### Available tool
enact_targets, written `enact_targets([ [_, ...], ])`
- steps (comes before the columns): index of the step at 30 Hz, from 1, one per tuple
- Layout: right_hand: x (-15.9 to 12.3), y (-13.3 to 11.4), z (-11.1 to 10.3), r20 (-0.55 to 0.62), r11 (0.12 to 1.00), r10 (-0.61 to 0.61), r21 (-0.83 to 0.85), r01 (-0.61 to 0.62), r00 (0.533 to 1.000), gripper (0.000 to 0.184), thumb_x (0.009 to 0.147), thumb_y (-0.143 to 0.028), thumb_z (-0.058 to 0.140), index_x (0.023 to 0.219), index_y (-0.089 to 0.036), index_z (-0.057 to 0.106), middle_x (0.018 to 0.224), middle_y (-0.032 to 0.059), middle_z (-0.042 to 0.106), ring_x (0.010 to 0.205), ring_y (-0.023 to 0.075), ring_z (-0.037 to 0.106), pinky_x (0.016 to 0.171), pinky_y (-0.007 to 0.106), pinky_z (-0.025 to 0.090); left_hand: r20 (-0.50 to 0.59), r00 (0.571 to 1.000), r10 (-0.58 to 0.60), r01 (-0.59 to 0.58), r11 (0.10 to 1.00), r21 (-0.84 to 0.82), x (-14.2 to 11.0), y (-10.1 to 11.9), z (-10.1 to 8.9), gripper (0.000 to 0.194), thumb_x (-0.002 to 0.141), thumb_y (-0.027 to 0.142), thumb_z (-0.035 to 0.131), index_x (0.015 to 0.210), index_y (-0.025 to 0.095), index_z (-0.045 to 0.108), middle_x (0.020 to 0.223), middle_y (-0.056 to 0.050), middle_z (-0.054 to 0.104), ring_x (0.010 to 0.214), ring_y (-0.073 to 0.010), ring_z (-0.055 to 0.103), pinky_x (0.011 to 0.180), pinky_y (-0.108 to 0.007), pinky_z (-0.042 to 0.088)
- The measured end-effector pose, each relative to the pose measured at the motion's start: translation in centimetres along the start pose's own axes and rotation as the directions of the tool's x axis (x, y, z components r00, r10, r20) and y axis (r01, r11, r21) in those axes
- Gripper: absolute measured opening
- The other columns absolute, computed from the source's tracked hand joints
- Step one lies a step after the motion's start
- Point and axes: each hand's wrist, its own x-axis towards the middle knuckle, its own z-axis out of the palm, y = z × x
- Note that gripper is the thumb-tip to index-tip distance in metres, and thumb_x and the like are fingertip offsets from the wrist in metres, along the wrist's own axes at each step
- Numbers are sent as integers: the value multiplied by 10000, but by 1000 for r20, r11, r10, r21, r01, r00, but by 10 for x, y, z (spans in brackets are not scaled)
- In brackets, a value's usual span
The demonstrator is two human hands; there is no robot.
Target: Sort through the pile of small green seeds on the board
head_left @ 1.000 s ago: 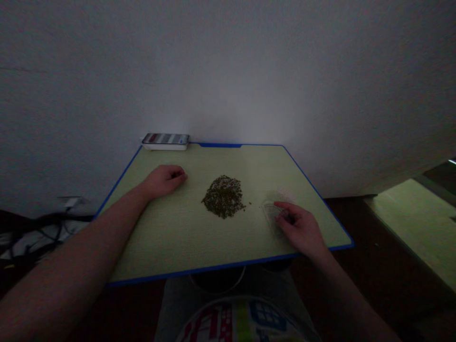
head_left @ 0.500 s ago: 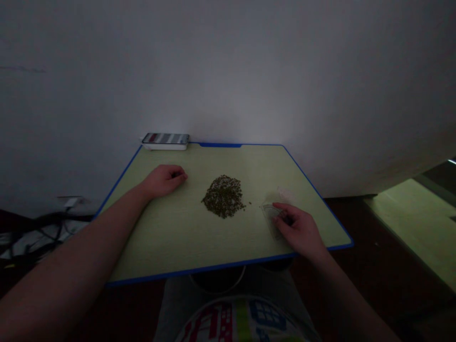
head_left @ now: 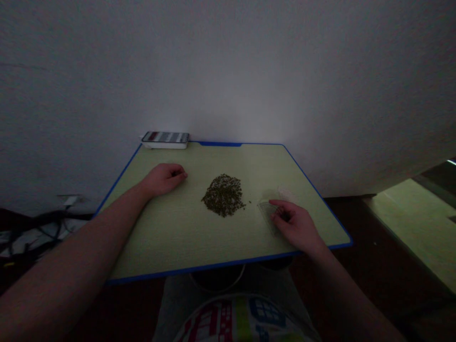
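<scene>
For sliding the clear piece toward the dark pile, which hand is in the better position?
Right, I think: the right hand touches the clear piece, while the left hand is on the opposite side of the dark pile.

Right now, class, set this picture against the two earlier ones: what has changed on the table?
The right hand has shifted slightly left, towards the pile of small grains, and the clear piece it holds has moved with it. Nothing was visibly taken up or let go. The pile, the left hand and the phone-like device stayed put.
</scene>
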Motion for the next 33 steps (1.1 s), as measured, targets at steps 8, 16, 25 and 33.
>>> enact_targets([
  [8,8,-4,2,0,1000,1,-14,-1,1000,412,780,-279,537,1148,-130,649,661,10,607,554,148,533,541,284,425,1,1000,1,-1,1000,2,0,0,0,367,820,475,431,760,162,614,620,-3,567,598,-142,508,574,-257,348],
  [16,16,8,-13,-80,984,77,-156,-88,994,440,767,-274,554,1168,-126,660,641,15,633,531,149,537,547,289,418,8,1000,-8,8,1000,-14,-1,1,-1,369,812,471,433,786,156,623,635,-7,579,610,-144,517,585,-255,364],
  [25,30,25,-39,-102,970,39,-234,-62,994,410,772,-271,544,1135,-123,664,651,26,617,545,159,537,564,299,414,9,1000,1,-1,1000,-8,-1,3,-3,378,814,484,425,767,162,616,623,-5,569,597,-146,511,577,-258,358],
  [33,28,10,-22,57,979,-124,-155,132,991,436,802,-238,516,1221,-149,601,763,43,642,641,170,554,618,304,441,1,1000,9,-9,1000,19,0,0,-1,372,819,480,428,763,161,611,635,-8,573,612,-147,516,588,-258,363],
])
